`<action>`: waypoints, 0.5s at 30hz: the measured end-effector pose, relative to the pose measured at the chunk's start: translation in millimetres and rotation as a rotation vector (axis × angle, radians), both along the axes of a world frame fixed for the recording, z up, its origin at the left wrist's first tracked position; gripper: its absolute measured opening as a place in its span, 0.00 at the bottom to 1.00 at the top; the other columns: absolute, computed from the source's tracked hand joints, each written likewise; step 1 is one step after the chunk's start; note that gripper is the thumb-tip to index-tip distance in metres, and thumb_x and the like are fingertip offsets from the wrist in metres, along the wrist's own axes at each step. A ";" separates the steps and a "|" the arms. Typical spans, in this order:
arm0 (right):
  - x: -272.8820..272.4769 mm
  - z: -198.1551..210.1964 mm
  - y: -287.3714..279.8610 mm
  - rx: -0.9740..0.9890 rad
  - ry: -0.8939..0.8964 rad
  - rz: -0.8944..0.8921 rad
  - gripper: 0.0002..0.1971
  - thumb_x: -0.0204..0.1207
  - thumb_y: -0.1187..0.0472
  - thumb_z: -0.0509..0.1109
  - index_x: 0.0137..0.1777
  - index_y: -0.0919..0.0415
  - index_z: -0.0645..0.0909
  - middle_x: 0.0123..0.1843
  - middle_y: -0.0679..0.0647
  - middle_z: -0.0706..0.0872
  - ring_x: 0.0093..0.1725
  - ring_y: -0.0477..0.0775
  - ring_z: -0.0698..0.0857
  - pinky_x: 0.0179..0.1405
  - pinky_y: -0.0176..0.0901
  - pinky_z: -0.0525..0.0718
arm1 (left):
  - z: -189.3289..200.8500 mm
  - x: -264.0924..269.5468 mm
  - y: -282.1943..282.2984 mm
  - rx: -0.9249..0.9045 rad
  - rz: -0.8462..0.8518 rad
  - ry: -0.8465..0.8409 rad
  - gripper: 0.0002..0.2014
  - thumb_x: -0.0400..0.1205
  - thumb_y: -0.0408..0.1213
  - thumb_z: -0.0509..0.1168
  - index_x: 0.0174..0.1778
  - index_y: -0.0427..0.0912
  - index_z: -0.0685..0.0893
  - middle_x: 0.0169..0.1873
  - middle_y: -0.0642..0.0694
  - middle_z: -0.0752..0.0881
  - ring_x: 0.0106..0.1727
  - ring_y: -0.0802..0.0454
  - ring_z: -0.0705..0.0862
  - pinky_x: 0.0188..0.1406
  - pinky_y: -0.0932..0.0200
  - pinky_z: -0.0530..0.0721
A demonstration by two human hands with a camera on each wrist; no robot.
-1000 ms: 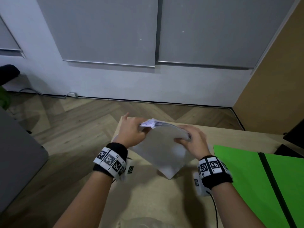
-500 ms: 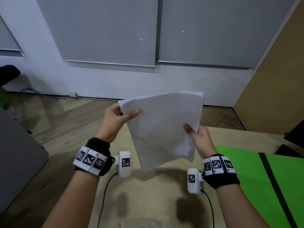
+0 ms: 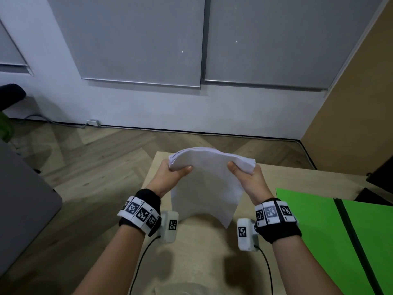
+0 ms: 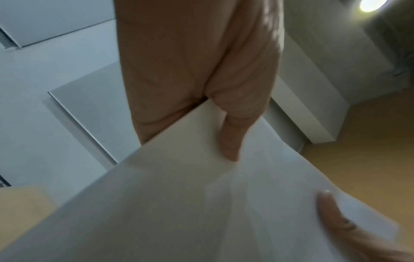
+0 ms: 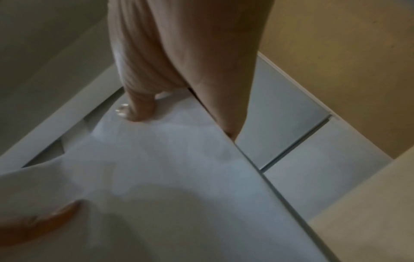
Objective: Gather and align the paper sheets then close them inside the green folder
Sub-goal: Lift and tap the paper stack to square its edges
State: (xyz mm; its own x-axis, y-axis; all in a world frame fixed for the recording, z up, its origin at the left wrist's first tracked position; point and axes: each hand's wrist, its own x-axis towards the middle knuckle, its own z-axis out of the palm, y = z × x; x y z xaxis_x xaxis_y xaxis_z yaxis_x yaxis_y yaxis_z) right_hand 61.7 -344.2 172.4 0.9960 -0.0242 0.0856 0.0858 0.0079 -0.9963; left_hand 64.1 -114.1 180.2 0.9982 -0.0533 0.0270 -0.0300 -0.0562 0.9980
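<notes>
A stack of white paper sheets (image 3: 207,184) stands on edge on the light wooden table (image 3: 191,262), bowed between both hands. My left hand (image 3: 173,173) pinches its upper left corner, thumb on the near face. My right hand (image 3: 246,175) pinches the upper right corner the same way. The left wrist view shows the thumb lying on the sheets (image 4: 201,203); the right wrist view shows the thumb pressing the sheets (image 5: 168,177). The green folder (image 3: 331,235) lies open on the table at the right, with a dark spine strip down its middle.
The table's far edge lies just beyond the paper, with wood floor past it. Dark objects (image 3: 380,179) sit at the far right edge of the table. A brown panel (image 3: 350,92) stands at the right, a grey surface (image 3: 19,199) at the left.
Half a second ago the sheets were held up in the air, tilted; now both hands have brought them down, lower edge at the table.
</notes>
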 end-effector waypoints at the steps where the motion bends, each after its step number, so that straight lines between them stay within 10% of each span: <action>1: 0.6 1.9 3.0 -0.014 -0.018 -0.030 0.02 0.72 0.57 0.76 0.43 0.52 0.90 0.39 0.47 0.93 0.40 0.43 0.90 0.43 0.44 0.86 | -0.1 1.0 -2.7 -0.009 0.049 0.010 0.17 0.78 0.23 0.69 0.49 0.54 0.84 0.43 0.54 0.89 0.45 0.56 0.88 0.49 0.60 0.87; 6: 2.3 7.1 5.8 -0.011 -0.051 -0.082 0.03 0.72 0.60 0.76 0.44 0.53 0.88 0.35 0.44 0.92 0.36 0.40 0.90 0.35 0.36 0.86 | 0.2 2.9 -6.1 -0.049 0.101 0.021 0.16 0.81 0.23 0.65 0.46 0.52 0.85 0.44 0.48 0.89 0.44 0.53 0.87 0.50 0.54 0.86; 15: 8.1 -11.1 7.1 -0.015 0.166 -0.179 0.19 0.66 0.56 0.80 0.55 0.63 0.85 0.48 0.58 0.92 0.47 0.57 0.91 0.48 0.54 0.90 | -15.1 3.0 -25.9 -0.021 0.172 0.109 0.17 0.78 0.19 0.60 0.36 0.46 0.84 0.35 0.46 0.85 0.36 0.53 0.83 0.31 0.68 0.83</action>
